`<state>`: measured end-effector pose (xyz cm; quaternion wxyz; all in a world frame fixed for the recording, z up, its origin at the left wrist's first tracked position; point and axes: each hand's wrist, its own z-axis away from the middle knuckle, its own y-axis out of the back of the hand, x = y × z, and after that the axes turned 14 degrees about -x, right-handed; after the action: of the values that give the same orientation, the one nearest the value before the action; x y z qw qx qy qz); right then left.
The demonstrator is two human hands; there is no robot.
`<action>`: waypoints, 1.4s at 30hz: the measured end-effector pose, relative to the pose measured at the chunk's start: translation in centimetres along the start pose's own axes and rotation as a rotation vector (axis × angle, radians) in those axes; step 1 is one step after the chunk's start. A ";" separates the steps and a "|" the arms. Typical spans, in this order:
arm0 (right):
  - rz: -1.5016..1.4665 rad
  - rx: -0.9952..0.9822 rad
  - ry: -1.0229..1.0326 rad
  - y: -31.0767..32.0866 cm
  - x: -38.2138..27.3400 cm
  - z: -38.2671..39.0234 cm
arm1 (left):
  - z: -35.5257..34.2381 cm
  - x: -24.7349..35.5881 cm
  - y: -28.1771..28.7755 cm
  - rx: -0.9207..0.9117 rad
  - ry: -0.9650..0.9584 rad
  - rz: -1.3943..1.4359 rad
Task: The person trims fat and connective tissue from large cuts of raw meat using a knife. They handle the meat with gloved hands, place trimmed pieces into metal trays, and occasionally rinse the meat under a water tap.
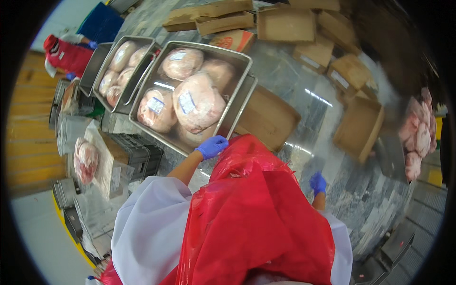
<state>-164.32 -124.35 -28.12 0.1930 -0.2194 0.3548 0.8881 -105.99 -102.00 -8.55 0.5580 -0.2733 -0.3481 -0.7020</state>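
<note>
My left hand (212,147), in a blue glove, grips the near rim of a large metal tub (190,43) close to its right corner. Several plastic-wrapped pieces of meat (199,102) lie inside the tub, some with white and blue labels. Off to my right side, my right hand (318,183), also gloved in blue, hangs over the floor with its fingers loosely apart. Nothing shows in it. A red apron (256,213) covers my front.
Another metal tub (126,40) of wrapped meat stands left of mine. Cardboard boxes (286,24) litter the tiled floor (304,118). A wrapped meat piece (86,160) rests at left near a grey crate (137,154). More meat (418,130) is piled far right. A person in red (71,56) stands far left.
</note>
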 end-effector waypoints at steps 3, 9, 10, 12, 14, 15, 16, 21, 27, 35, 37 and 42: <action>-0.752 -0.093 -0.250 3.9 -8.6 -1.5 | -1.2 -0.3 1.9 0.120 0.019 -0.013; -0.977 -0.218 -0.376 4.0 -9.2 -6.1 | -2.0 0.0 4.6 0.214 0.084 0.059; -0.969 -0.274 -0.381 3.6 -8.4 -7.3 | -2.4 -0.4 4.8 0.221 0.093 0.045; -0.934 -0.372 -0.421 3.0 -10.2 -9.5 | -3.0 -2.4 5.1 0.261 0.149 0.103; -0.894 -0.418 -0.466 3.7 -11.9 -11.7 | -5.4 -0.3 6.4 0.279 0.198 0.100; -0.855 -0.461 -0.474 4.6 -12.2 -13.1 | -6.7 0.9 7.2 0.295 0.217 0.085; -0.811 -0.501 -0.486 5.9 -12.4 -14.6 | -8.1 2.0 7.8 0.310 0.237 0.075; -0.453 -0.475 -0.589 14.8 -20.6 -23.6 | -16.3 5.1 11.7 0.319 0.198 0.233; -0.533 -0.359 -0.331 20.8 -32.7 -38.1 | -19.0 11.2 14.7 0.397 0.204 0.401; -0.088 -0.664 -0.289 18.5 -51.0 -48.6 | -23.1 9.4 17.6 0.655 0.183 0.429; 0.011 -0.661 -0.267 18.3 -54.7 -51.4 | -24.5 9.6 18.9 0.678 0.209 0.475; 0.014 -0.638 -0.210 20.2 -63.2 -58.8 | -28.3 12.5 22.2 0.757 0.228 0.627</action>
<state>-107.12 -191.81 -22.15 0.1440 -0.1736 0.0387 0.9735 -87.09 -134.84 -12.07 0.8365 -0.0645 -0.4163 -0.3505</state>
